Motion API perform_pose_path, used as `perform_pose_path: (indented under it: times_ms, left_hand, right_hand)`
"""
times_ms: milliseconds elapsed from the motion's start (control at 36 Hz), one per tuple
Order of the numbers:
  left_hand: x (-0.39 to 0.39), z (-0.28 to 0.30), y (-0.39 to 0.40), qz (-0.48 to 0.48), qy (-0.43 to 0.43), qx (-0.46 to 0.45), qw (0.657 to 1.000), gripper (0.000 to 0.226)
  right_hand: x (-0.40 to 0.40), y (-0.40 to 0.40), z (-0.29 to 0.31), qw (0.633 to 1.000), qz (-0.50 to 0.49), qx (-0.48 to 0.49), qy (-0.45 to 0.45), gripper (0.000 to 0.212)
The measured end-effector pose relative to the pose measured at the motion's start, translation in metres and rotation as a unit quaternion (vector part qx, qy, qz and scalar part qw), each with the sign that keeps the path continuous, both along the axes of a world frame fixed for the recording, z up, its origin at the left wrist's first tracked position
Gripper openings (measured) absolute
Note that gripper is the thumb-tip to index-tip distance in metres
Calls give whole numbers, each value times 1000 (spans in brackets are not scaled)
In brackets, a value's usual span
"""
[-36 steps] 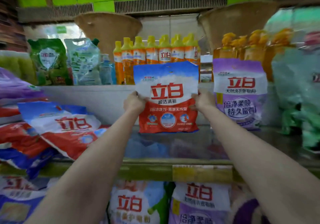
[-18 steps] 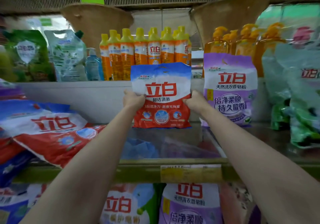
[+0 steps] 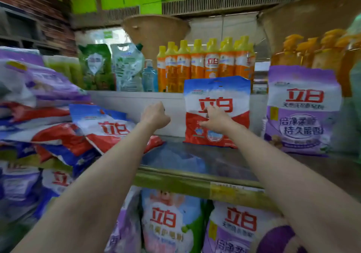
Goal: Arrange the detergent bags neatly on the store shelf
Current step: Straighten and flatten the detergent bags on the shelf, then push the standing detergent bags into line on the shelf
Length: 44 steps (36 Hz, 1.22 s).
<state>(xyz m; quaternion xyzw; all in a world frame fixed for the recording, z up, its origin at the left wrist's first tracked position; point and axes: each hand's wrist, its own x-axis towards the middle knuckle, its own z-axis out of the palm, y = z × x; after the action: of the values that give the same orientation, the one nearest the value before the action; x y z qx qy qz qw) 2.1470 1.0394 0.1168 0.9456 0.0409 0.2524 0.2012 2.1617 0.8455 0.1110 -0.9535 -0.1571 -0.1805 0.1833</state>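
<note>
A red, white and blue detergent bag (image 3: pixel 230 96) stands upright at the back of the glass shelf (image 3: pixel 224 161), just left of an upright purple detergent bag (image 3: pixel 302 116). My right hand (image 3: pixel 214 120) rests on the front of the red bag, fingers spread against it. My left hand (image 3: pixel 155 115) hovers to the left of that bag, apart from it, with loosely curled fingers and nothing in it. To the left, more red and blue bags (image 3: pixel 105 125) lie slanted in a loose pile with purple ones (image 3: pixel 48 84) on top.
Orange bottles (image 3: pixel 205 65) with yellow caps and refill pouches (image 3: pixel 127 67) line the higher ledge behind. Pump bottles (image 3: pixel 322 51) stand at the back right. More detergent bags (image 3: pixel 166 219) fill the shelf below the yellow-green shelf edge (image 3: pixel 185 178).
Both hands were holding the red bag by its sides. Now it stands on the shelf; my left hand has let go and drawn left, and my right hand has moved onto its front.
</note>
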Motion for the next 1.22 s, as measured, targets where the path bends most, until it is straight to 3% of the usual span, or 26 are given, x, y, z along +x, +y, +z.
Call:
perform_pose_path:
  times_ms: [194, 306, 667, 806, 1000, 1139, 1222]
  left_hand:
    - [-44, 0, 72, 126, -8, 62, 990, 41]
    - [-68, 0, 110, 177, -6, 52, 983, 45]
    - [-124, 11, 186, 281, -61, 40, 957, 55]
    - [-127, 20, 210, 313, -104, -40, 943, 76]
    - [-112, 40, 237, 289, -74, -190, 935, 93]
    - [-99, 53, 253, 220, -71, -268, 935, 54]
    - [-87, 54, 265, 165, -97, -387, 902, 65]
  right_hand:
    - [-4, 69, -3, 994, 39, -98, -25, 58]
    - [-11, 111, -4, 988, 68, -134, -25, 57]
    - [-30, 214, -3, 978, 171, -114, -30, 48]
    - [-34, 240, 4, 975, 202, -84, -43, 49]
    - [-29, 280, 19, 970, 238, -41, -34, 51]
    - [-23, 301, 25, 967, 245, -58, -49, 52]
    - [-20, 304, 26, 969, 240, -41, -49, 51]
